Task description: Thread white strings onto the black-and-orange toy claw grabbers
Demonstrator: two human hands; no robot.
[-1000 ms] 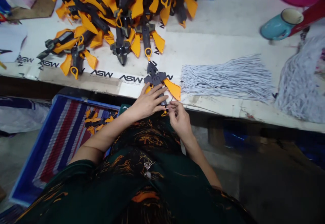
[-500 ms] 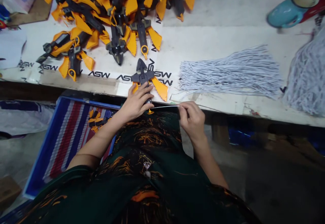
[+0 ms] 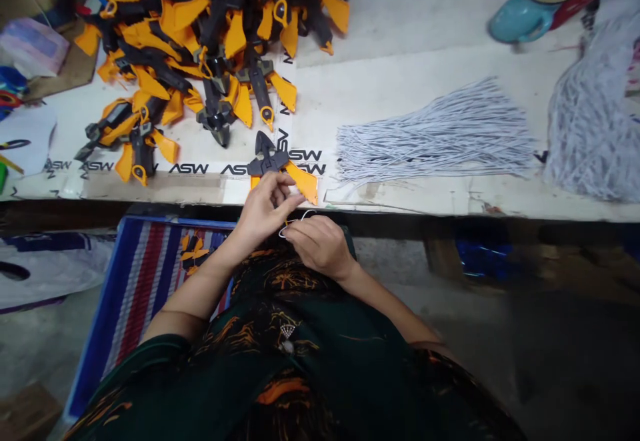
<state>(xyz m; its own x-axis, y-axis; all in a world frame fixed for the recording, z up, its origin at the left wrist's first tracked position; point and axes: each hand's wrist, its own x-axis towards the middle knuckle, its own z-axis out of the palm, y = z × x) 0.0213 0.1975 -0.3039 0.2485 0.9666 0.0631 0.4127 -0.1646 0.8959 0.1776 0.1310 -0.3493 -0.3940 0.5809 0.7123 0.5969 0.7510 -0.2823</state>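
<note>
A dark grey bird-shaped toy [image 3: 270, 161] with orange wings lies at the table's front edge, its tail end toward me. My left hand [image 3: 267, 204] is closed around that tail end, hiding most of it. Just right of it, my right hand [image 3: 320, 244] pinches a thin white string [image 3: 309, 212], which curves in a loop between the two hands, by the small orange piece at the tail. A bundle of white strings [image 3: 430, 135] lies on the table to the right.
Many similar orange and dark toys [image 3: 175, 34] are piled at the back left. A blue mug [image 3: 525, 17] stands at the back right, and a larger string bunch [image 3: 593, 121] at the far right. Below the table, left, is a striped surface [image 3: 150, 287] holding another toy.
My right hand has come left, close to my left hand. The string, earlier stretched straight between the hands, now curves in a loop. The camera view has shifted slightly.
</note>
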